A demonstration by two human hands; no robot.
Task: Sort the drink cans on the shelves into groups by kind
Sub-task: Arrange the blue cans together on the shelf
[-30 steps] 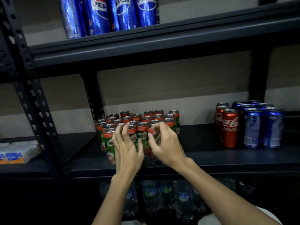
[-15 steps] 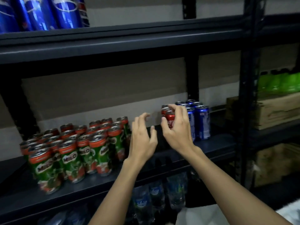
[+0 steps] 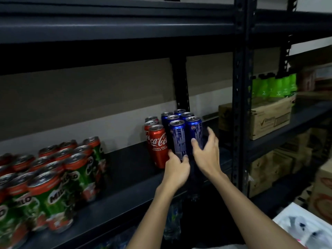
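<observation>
On the dark middle shelf (image 3: 129,178) stand three groups of cans. Several green-and-red Milo cans (image 3: 53,180) crowd the left end. Three red Coca-Cola cans (image 3: 157,142) stand in a row beside several tall blue Pepsi cans (image 3: 181,132) near the black upright. My left hand (image 3: 177,170) touches the base of the front Pepsi can, fingers spread. My right hand (image 3: 206,151) is open at the right side of the front-right Pepsi can, fingertips against it. Neither hand has closed round a can.
A black shelf post (image 3: 239,97) stands right of the Pepsi cans. Beyond it are cardboard boxes (image 3: 269,119) and green bottles (image 3: 273,85). Water bottles (image 3: 172,221) show dimly on the shelf below. An upper shelf (image 3: 116,27) hangs overhead.
My view has swung right, away from the Milo cans. Both hands left the Milo group and moved right to the blue Pepsi cans.
</observation>
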